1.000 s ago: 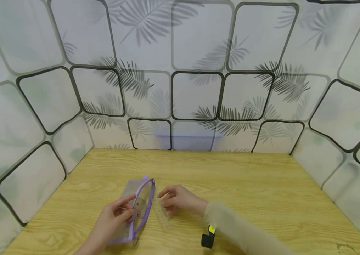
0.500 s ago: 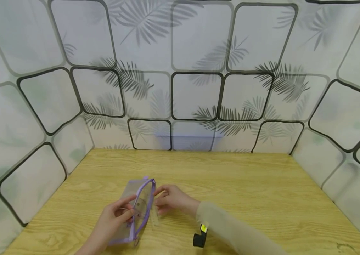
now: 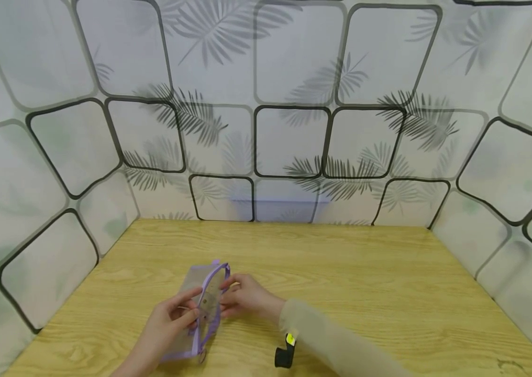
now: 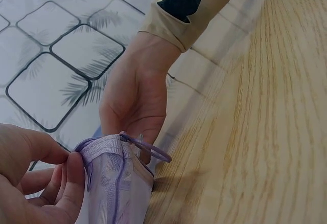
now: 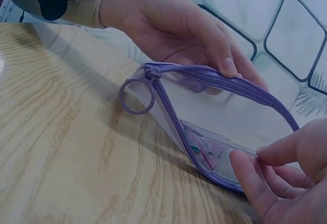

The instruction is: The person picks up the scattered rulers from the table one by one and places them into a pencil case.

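Observation:
A purple-edged see-through zip pouch (image 3: 186,335) lies on the table with its zip undone and its mouth spread. My left hand (image 3: 164,322) pinches one edge of that mouth, seen closely in the left wrist view with the pouch (image 4: 110,183) beside the fingers. At the opening, my right hand (image 3: 249,297) has its fingertips inside, holding a clear ruler (image 5: 212,155) that lies largely within the pouch; the fingers cover part of it. Another clear piece with round holes (image 3: 206,299) shows through the mouth. A purple ring (image 5: 137,96) hangs from the zip pull.
Wood-grain table (image 3: 341,272) spreads around the pouch. Patterned cloth walls (image 3: 289,141) enclose the back and both sides. A black device with a yellow mark (image 3: 285,357) sits at the right sleeve (image 3: 322,335).
My right hand has moved left, carrying the clear ruler from beside the pouch into its mouth. My left hand has stayed at the pouch's edge.

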Demonstrator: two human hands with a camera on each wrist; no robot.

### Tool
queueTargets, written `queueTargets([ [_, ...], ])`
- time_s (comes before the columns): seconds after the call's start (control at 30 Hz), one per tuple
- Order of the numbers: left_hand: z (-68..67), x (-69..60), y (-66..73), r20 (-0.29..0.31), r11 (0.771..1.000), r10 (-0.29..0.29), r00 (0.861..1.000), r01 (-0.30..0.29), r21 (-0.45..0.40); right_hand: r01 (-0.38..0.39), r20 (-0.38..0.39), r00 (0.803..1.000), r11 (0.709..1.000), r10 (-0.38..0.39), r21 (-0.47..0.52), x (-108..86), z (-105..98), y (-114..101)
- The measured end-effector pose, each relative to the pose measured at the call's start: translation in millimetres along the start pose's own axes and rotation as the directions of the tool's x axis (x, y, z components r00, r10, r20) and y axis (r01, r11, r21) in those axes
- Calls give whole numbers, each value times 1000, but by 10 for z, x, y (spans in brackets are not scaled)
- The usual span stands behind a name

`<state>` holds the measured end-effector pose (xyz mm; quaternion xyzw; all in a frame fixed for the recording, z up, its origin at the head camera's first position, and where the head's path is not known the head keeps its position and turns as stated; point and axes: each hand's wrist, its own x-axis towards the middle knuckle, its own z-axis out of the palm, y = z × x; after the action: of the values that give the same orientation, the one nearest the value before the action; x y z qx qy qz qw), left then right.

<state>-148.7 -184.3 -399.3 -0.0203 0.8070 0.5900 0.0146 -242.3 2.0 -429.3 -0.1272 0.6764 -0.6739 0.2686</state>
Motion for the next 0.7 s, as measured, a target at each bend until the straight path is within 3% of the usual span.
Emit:
queueTargets([
  [0.37, -8, 14, -15, 20, 1000, -28, 999, 28, 8, 12, -13, 1000, 1000, -11, 28, 54, 135, 36],
  [0.57, -27, 8, -3, 49, 1000, -16, 999, 16, 7, 29, -18, 999, 999, -29, 16, 63, 197, 22],
  [0.7, -25, 10, 14, 44, 999, -45, 998, 45, 2, 26, -32, 999, 1000, -26, -6, 65, 208, 2],
])
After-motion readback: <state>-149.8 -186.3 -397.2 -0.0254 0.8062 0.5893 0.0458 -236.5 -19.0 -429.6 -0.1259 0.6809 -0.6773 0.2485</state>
